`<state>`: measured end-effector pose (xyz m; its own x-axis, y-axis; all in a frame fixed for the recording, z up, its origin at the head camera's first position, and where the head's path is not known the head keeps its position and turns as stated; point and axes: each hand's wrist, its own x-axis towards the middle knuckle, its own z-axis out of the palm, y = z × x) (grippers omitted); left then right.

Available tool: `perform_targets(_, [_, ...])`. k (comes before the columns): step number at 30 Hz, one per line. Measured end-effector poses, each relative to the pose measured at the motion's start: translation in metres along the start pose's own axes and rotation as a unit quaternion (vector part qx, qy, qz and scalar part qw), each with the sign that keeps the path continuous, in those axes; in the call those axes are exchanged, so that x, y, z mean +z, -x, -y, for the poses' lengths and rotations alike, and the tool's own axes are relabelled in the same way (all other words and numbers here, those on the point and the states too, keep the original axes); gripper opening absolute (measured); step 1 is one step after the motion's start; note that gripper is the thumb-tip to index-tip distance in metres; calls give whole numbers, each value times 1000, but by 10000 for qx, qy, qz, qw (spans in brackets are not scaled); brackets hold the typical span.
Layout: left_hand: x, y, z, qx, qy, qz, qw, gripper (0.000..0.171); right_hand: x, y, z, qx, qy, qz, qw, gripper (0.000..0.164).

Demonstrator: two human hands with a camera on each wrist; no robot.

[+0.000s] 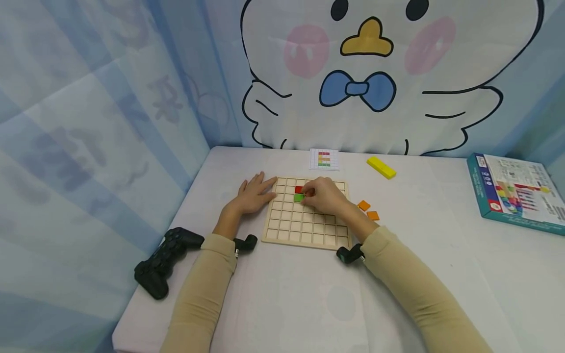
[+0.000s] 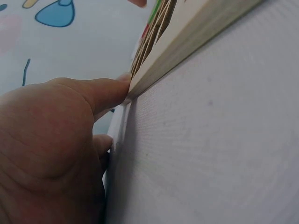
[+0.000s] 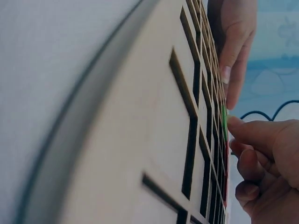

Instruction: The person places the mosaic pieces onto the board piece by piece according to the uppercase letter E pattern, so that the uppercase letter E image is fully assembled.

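A wooden grid board [image 1: 300,239] lies on the white table, with a red piece [image 1: 298,189] and a green piece [image 1: 298,198] in its upper cells. Fingers spread, my left hand [image 1: 253,197] rests at the board's left side, and its thumb [image 2: 110,91] touches the board's edge in the left wrist view. Over the board's upper middle is my right hand [image 1: 324,196]. In the right wrist view its thumb [image 3: 252,133] reaches the green piece, with the other fingers curled behind. I cannot tell whether a piece is pinched there.
Two orange square pieces [image 1: 368,211] lie right of the board, near the right wrist. Behind the board are a pattern card [image 1: 324,159] and a yellow block [image 1: 381,167]. A game box [image 1: 523,191] sits far right; a black game controller [image 1: 165,260] lies by the left forearm.
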<state>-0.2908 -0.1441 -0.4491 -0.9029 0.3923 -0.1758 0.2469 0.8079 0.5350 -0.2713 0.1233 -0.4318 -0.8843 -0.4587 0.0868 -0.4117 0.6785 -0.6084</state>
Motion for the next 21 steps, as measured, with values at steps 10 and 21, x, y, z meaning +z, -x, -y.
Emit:
perform_targets(10, [1, -1, -1, 26, -6, -6, 10000, 64, -22, 28, 4, 105, -535, -580, 9968, 29])
perform_targets(21, [1, -2, 2, 64, -65, 34, 10000, 63, -63, 74, -7, 244, -393, -1184, 9919, 29])
